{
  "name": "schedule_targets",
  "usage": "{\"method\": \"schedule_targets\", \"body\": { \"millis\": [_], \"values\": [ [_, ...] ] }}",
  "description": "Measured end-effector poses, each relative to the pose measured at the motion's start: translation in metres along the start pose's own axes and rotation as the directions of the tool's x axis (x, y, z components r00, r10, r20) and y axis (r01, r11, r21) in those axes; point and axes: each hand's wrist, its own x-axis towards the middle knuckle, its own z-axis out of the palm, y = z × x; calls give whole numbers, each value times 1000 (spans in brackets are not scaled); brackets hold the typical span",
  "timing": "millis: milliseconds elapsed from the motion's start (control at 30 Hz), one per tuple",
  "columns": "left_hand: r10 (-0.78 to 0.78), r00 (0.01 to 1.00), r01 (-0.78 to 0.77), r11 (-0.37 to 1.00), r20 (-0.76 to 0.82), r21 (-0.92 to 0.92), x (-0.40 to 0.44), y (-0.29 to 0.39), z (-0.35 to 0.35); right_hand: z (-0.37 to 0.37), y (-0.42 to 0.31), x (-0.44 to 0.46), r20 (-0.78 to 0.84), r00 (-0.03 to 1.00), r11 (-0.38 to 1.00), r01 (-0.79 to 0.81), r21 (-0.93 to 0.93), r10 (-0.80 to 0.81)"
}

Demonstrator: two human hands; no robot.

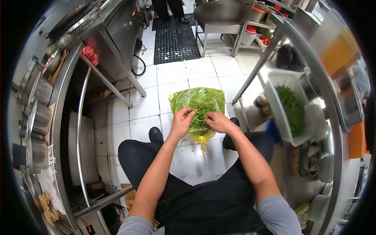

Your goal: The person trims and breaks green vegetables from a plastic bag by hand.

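Note:
A clear yellow-green plastic bag [196, 96] lies between my feet on the tiled floor, with a yellow tied end toward me. Green beans or similar thin stalks [200, 113] show at its middle, between my hands. On the left side of the stalks is my left hand [183, 120], fingers curled and pinched at something too small to make out. My right hand [217, 121] is at their right side, its fingers bent inward over the stalks; what its fingertips hold is hidden. A white perforated basket [274, 88] on the right shelf holds more green stalks [290, 107].
Steel shelving [337, 164] with pots and containers stands close on my right. A steel counter rail [80, 137] runs along my left. Ahead are a black floor mat [176, 45], a round steel surface [223, 13] and another person's legs [168, 8].

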Motion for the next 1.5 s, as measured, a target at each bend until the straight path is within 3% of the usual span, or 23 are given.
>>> {"method": "schedule_targets", "body": {
  "millis": [33,100,267,500,567,600,633,700,767,833,1000,1067,1133,1200,1233,1333,1367,1433,1500],
  "values": [
    [3,1000,-3,1000,2,4,0,-1,2,5,1,2,-5,1000,1000,2,2,-2],
    [-166,986,147,939,-33,-310,-1,-1,4,17,1,4,-2,999,900,40,434,-43],
    [-207,978,200,931,10,-306,-4,-3,-2,37,-7,3,-16,997,860,75,504,-77],
    [-138,990,144,935,43,-325,-6,-5,3,36,-8,5,-56,992,902,128,413,-115],
    [-92,995,101,954,46,-284,-4,-11,1,22,-6,4,-41,991,984,132,119,-128],
    [-47,997,59,969,55,-240,-4,-10,-1,9,-17,2,-50,998,999,42,-13,-43],
    [-48,997,60,968,53,-243,-4,-10,-5,11,-13,4,-47,998,999,41,-15,-42],
    [-137,976,170,965,168,-201,-4,-6,-11,12,-6,8,-420,899,934,249,256,-125],
    [-156,973,191,960,172,-207,-7,1,-10,10,-7,8,-426,893,906,294,305,-147],
    [-178,968,213,955,175,-207,-9,1,-10,9,-10,7,-300,923,943,295,152,-240],
    [-159,962,205,958,222,-199,-10,-3,-14,14,-11,7,-287,909,949,316,2,-302],
    [-164,956,198,973,243,-121,-9,-5,-15,24,-11,9,-305,880,928,315,-198,-363],
    [-170,948,188,981,270,-41,-9,-3,-15,33,-16,12,-393,878,962,239,-134,-273],
    [-190,967,181,981,171,69,-10,-2,-16,32,-13,19,-511,851,990,143,-2,-124],
    [-190,967,181,981,169,68,-11,-2,-18,28,-7,21,-510,851,990,144,-2,-125],
    [-214,970,217,976,113,-13,-11,-4,-25,18,-1,20,-451,858,953,299,51,-245],
    [-213,973,216,976,91,-16,-10,-5,-26,18,-2,20,-451,858,953,299,50,-246],
    [-218,973,220,975,71,-22,-11,-4,-25,14,-13,14,-298,945,958,203,204,-137],
    [-182,980,181,983,78,20,-10,-1,-24,17,-15,12,-286,949,961,193,201,-131]
  ]
}}
